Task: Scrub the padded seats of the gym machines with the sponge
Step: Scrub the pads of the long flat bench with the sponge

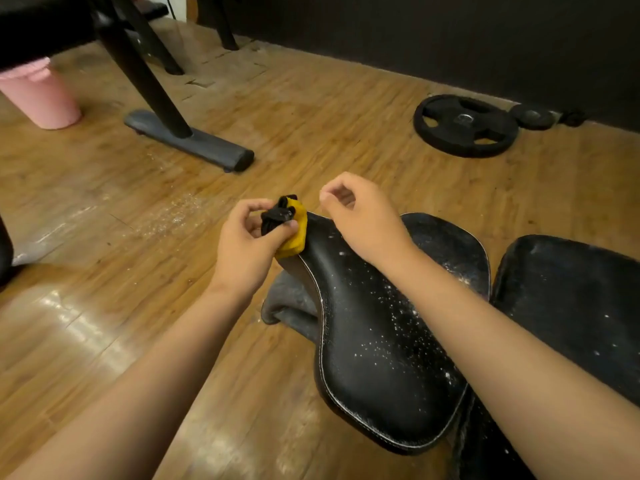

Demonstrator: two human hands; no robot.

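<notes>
A black padded seat (381,341) speckled with white flecks fills the lower middle, its narrow end pointing away from me. My left hand (249,244) pinches a yellow sponge with a black scouring side (298,230) just off the seat's far left tip. My right hand (360,216) hovers above the far end of the seat with fingers curled and nothing in them. A second black pad (571,306) lies to the right of the seat.
Wooden floor (138,237) with white specks scattered left of the seat. A black machine leg with a grey foot (194,140) stands at upper left, beside a pink bucket (41,95). Weight plates (465,124) lie by the dark wall at upper right.
</notes>
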